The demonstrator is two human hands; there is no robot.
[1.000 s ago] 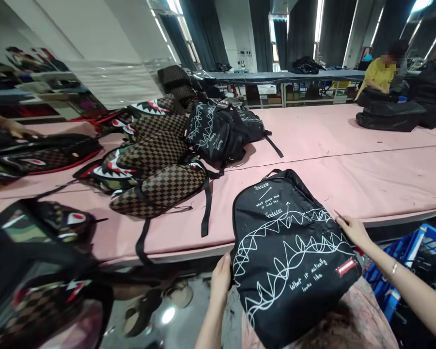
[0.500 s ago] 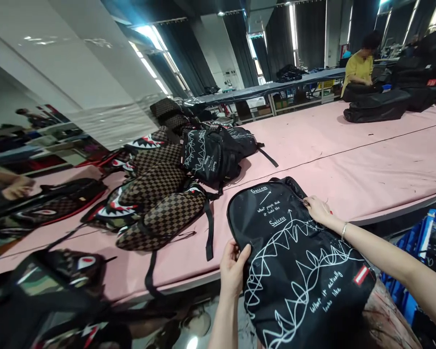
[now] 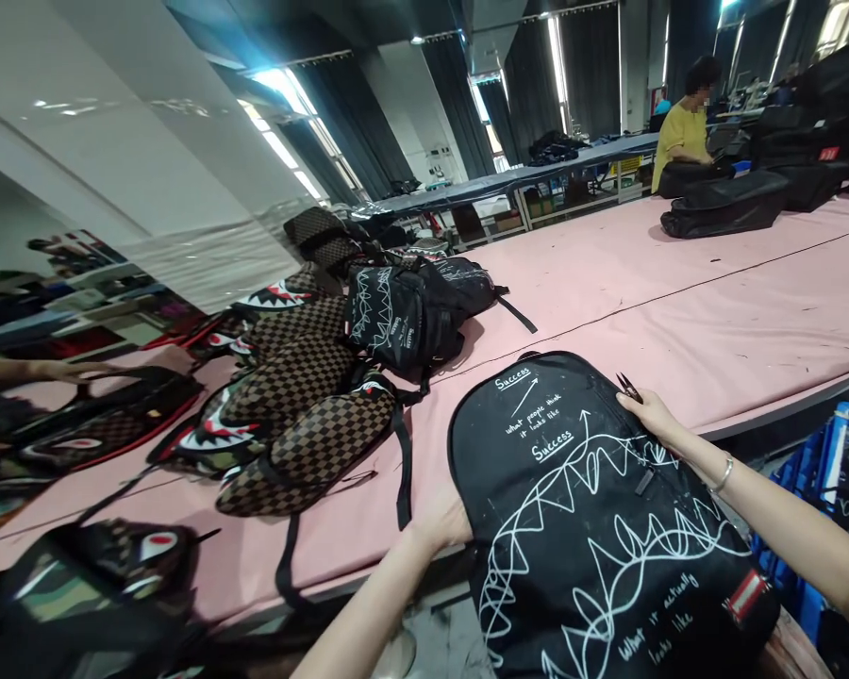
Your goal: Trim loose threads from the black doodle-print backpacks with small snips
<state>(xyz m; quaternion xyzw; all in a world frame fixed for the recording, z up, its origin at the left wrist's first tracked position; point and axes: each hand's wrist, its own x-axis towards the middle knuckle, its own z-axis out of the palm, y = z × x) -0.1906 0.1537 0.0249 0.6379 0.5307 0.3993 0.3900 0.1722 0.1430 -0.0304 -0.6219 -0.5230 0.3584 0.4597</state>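
A black backpack [image 3: 558, 509] with white scribbled lines, the word "Success" and a red label faces me at the near edge of the pink table. My left hand [image 3: 451, 521] reaches behind its left side, fingers hidden by the bag. At the bag's upper right edge, my right hand [image 3: 647, 415] is closed on small dark snips [image 3: 629, 385], whose tips point up and left. Beyond the bag lie another black printed backpack [image 3: 396, 316] and several brown checkered backpacks [image 3: 340, 424] with shark-mouth patches.
Pink table [image 3: 608, 330] runs across the view. A person in yellow [image 3: 681, 137] stands at the far right by black bags [image 3: 728, 203]. At left, another person's arm [image 3: 28, 370] touches a bag. A blue crate [image 3: 831, 462] sits at right; a camouflage bag [image 3: 77, 585] lies lower left.
My left hand has gone from gripping the bag's left edge to behind it. The bag is more upright and fuller in view. The snips now show in my right hand, which has moved slightly right.
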